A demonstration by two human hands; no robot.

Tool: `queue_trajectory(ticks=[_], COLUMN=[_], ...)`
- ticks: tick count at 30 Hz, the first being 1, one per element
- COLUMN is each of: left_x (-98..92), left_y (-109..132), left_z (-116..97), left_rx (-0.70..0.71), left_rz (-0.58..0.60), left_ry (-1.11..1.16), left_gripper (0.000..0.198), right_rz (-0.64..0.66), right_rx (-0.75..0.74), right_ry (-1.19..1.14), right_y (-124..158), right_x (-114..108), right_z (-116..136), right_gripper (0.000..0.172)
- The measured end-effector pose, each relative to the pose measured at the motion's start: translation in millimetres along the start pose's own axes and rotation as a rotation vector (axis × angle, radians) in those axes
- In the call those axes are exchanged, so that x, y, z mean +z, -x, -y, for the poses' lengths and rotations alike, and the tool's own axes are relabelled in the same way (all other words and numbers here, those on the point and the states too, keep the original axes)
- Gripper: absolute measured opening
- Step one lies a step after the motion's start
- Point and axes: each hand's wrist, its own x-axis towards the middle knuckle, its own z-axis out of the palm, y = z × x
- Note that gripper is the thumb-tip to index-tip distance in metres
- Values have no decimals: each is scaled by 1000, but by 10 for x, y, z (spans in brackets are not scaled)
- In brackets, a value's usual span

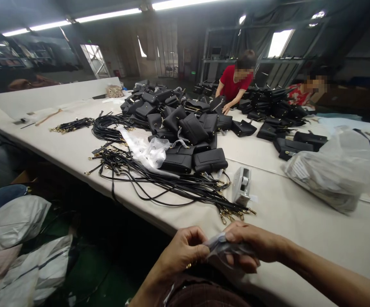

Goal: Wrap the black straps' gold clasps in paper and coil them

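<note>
Close to my body, at the table's front edge, my left hand [187, 251] pinches one end of a clear plastic bag [218, 251]. My right hand [252, 245] is closed around the other side of that bag. Something dark shows through the plastic, but its kind cannot be made out. Just beyond my hands lies a bundle of black straps [172, 187] with gold clasps. A tape dispenser [242, 186] stands at the right end of the straps. White plastic sleeves [148, 149] rest on the straps, against a heap of black handbags [194, 128].
A large clear plastic bag with flat contents [328, 175] sits on the right of the table [268, 247]. More black bags [268, 106] are piled farther back. A person in red [236, 83] leans over the heap, another [301, 94] behind. Filled sacks [15, 221] lie on the floor at left.
</note>
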Motion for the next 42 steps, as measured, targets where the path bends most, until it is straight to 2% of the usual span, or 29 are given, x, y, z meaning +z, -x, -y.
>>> queue_trajectory(ticks=[2, 5, 10, 13, 17, 21, 23, 28, 30, 32, 34, 38, 40, 42], left_x=[68, 192, 311, 330, 363, 410, 420, 403, 401, 403, 395, 291, 194, 83], left_y=[-82, -178, -231, -239, -289, -369, -399, -397, -371, -357, -388, -666, -884, -1100], left_z=[136, 236, 223, 284, 470, 590, 605, 529, 451, 369, 317, 396, 526, 698], left_rx=[-39, -32, -96, -144, -235, -282, -306, -383, -396, -338, -219, 148, 289, 334], left_rz=[36, 33, 66, 97, 255, 451, 511, 463, 470, 486, 451, 168, 33, -44], left_ry=[140, 269, 229, 245, 336, 416, 423, 280, 173, 60, -117, -853, -1143, -1259], left_gripper=[28, 33, 35, 34, 39, 52, 52, 48, 45, 39, 31, 14, 7, 2], right_rz=[11, 24, -7, -131, -308, -436, -489, -600, -623, -655, -737, -951, -958, -896], right_rx=[-24, -41, -109, -90, -34, -32, -27, -243, -278, -275, -284, -398, -430, -406], right_ry=[-178, -326, -506, -600, -812, -831, -803, -866, -851, -718, -403, 505, 684, 718], right_y=[-39, -122, -172, -128, -65, -42, -32, 58, 123, 200, 275, 276, 135, -92], right_x=[-55, -118, -134, -55, 89, 156, 176, 276, 289, 235, 102, -288, -460, -600], right_z=[-188, -429, -703, -897, -1143, -1240, -1251, -1268, -1259, -1221, -1147, -967, -922, -935], right_gripper=[48, 58, 68, 78, 87, 88, 86, 60, 52, 53, 52, 36, 32, 30])
